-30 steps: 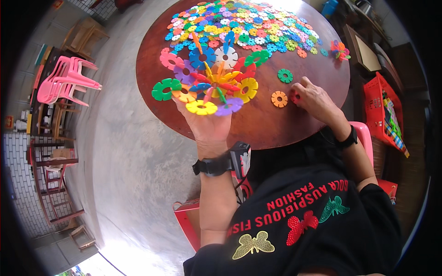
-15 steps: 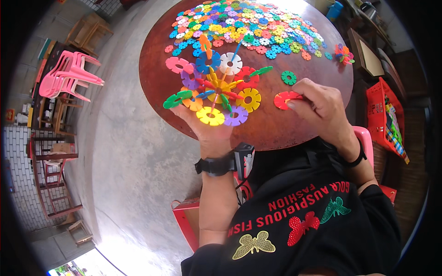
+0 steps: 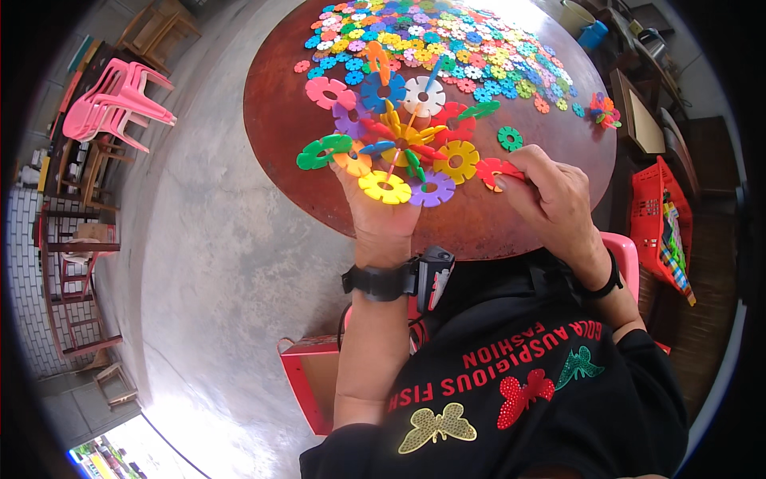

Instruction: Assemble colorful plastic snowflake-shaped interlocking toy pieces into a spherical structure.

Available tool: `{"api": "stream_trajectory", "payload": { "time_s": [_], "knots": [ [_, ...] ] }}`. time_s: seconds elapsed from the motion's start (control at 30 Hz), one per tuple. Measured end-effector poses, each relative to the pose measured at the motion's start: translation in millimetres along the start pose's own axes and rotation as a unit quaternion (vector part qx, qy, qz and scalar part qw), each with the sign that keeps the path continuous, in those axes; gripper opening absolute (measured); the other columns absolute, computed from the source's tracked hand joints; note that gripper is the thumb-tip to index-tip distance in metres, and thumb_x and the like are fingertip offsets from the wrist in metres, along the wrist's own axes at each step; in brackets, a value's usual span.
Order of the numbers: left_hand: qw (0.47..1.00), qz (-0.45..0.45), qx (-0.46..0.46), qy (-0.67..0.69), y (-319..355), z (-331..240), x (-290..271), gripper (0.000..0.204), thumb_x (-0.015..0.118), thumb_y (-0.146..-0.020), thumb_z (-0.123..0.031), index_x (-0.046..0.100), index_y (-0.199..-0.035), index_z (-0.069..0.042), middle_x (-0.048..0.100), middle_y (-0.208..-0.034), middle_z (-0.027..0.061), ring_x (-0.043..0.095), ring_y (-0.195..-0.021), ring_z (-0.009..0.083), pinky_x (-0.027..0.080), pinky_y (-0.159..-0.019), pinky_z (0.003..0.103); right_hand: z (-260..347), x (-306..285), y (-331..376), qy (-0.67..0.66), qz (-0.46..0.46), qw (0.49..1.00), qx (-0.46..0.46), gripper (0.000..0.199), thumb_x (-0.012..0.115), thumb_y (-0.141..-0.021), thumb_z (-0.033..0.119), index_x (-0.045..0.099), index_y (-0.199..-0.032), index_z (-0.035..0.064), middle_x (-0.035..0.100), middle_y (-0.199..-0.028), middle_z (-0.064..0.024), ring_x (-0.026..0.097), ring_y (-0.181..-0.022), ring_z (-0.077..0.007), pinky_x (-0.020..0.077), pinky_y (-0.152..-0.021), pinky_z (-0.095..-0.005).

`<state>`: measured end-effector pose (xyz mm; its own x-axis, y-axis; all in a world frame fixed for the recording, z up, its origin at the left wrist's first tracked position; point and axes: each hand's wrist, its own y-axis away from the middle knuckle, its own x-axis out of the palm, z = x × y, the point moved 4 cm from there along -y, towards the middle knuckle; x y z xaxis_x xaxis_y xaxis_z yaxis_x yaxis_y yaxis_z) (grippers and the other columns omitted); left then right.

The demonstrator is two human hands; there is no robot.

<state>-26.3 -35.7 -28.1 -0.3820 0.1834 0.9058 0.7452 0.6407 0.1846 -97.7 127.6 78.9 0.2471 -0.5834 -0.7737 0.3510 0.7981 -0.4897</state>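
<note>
- The round brown table (image 3: 287, 152) bears the work, and the step in hand looks like bringing a loose disc up to the flower-like model (image 3: 403, 144) held above its near side.
- The black shirt (image 3: 558, 431) carries the only writing clear enough to read: red lettering (image 3: 501, 351) in two lines, upside down in this view, above three butterflies in yellow, red and green.
- The pile of discs (image 3: 431, 40) spreads over the far side of the table (every colour mixed together), with no print visible on any piece.
- The model itself is slotted discs of many colours, some flat to the view and some edge-on; no label shows on it.
- The left hand (image 3: 381, 219) supports it from below, palm up; its fingers are mostly hidden, so how far they close cannot be told.
- The right hand (image 3: 558, 195) pinches a red disc (image 3: 485, 171) between thumb and finger.
- The wrist box (image 3: 427, 275) on the left arm has a pale marking, too small to read.
- That red disc sits just beside the model's yellow disc (image 3: 458, 152); whether they touch is unclear. A join there would call for slot facing slot, a steady left hand and a gentle push.
- A green disc (image 3: 503, 142) lies flat nearby, unheld.
</note>
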Motion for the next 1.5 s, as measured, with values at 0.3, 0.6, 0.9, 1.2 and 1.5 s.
{"api": "stream_trajectory", "payload": {
  "time_s": [0.3, 0.6, 0.9, 1.2, 1.5],
  "knots": [
    [0.999, 0.039, -0.024, -0.027, 7, 2, 21, 0.058, 0.041, -0.09, -0.062, 0.045, -0.125, -0.016, 0.055, -0.115, 0.0024, 0.055, -0.104, 0.0224, 0.047, -0.09, 0.04, -8, 5, 4, 0.006, -0.018, 1.0, 0.016, 0.014, 0.063, -0.083, 0.01, 0.051, -0.085, 0.0031, 0.057, -0.071, -0.0129, 0.06, -0.065, -0.0323, 0.046, -0.056, -0.0386],
    [0.999, -0.044, -0.012, -0.008, 3, 11, 4, 0.055, 0.043, -0.089, -0.06, 0.049, -0.123, -0.016, 0.059, -0.111, 0.0032, 0.057, -0.103, 0.0198, 0.05, -0.084, 0.037, -14, 24, 6, -0.015, -0.026, 1.0, 0.0, 0.015, 0.063, -0.083, 0.009, 0.049, -0.085, 0.0032, 0.055, -0.068, -0.0144, 0.058, -0.064, -0.0344, 0.0447, -0.052, -0.0399],
    [0.998, 0.059, 0.015, -0.017, 6, 7, 25, 0.049, 0.048, -0.088, -0.052, 0.049, -0.123, -0.016, 0.059, -0.111, 0.0052, 0.058, -0.097, 0.0197, 0.05, -0.081, 0.034, -28, 13, -8, -0.001, -0.01, 1.0, -0.01, 0.015, 0.061, -0.084, 0.011, 0.05, -0.089, 0.0029, 0.055, -0.072, -0.0165, 0.057, -0.067, -0.0367, 0.0453, -0.055, -0.0409],
    [0.986, 0.114, -0.083, 0.09, 12, 12, 23, 0.064, 0.054, -0.083, -0.058, 0.046, -0.128, -0.013, 0.054, -0.123, 0.0073, 0.053, -0.106, 0.0258, 0.045, -0.086, 0.043, -46, -27, -19, -0.002, 0.022, 1.0, 0.0, 0.015, 0.06, -0.083, 0.014, 0.053, -0.088, 0.002, 0.055, -0.074, -0.019, 0.057, -0.073, -0.038, 0.0435, -0.06, -0.041],
    [0.974, 0.108, -0.174, 0.1, 10, 28, 18, 0.064, 0.042, -0.09, -0.052, 0.04, -0.137, -0.009, 0.04, -0.141, 0.0175, 0.036, -0.13, 0.0386, 0.025, -0.109, 0.056, -54, -21, -32, -0.009, 0.023, 0.998, -0.051, 0.015, 0.06, -0.084, 0.016, 0.055, -0.09, 0.0034, 0.058, -0.073, -0.0179, 0.057, -0.073, -0.037, 0.0422, -0.061, -0.0434]
  ]
}}
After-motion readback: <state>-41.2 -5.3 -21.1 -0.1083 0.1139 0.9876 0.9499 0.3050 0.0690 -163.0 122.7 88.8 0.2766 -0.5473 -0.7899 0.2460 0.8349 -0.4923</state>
